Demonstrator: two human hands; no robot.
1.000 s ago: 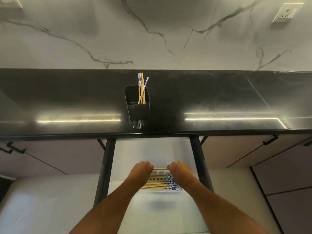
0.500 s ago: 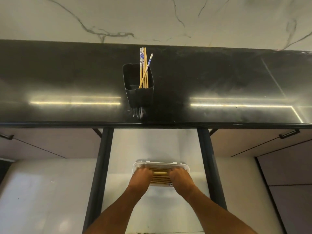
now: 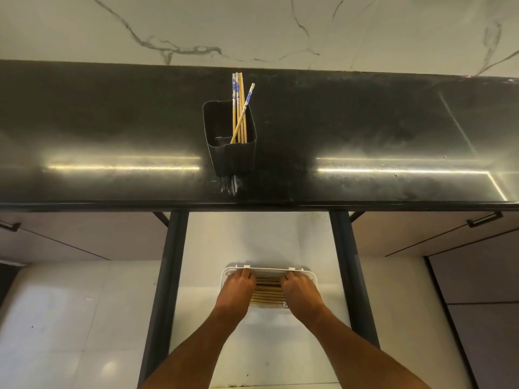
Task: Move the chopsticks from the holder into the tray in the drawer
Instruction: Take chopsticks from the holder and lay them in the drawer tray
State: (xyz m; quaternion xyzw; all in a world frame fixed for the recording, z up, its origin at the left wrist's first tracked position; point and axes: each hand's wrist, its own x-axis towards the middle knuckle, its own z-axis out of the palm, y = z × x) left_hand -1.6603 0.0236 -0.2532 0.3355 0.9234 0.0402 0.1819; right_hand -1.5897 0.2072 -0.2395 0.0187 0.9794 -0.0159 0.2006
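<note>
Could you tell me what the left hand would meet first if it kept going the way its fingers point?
Probably the far rim of the white tray, just beyond the left hand; depth is unclear.

holder (image 3: 231,141) with some chopsticks (image 3: 239,108) sits on the counter (image 3: 365,130), tray (image 3: 310,276) down in the drawer (image 3: 258,240) right below it

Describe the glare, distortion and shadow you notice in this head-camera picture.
Head view: two bright strip-light reflections streak the glossy black countertop either side of the chopstick holder; wide-angle distortion bows the counter's edges; both hands cover much of the white tray.
</note>
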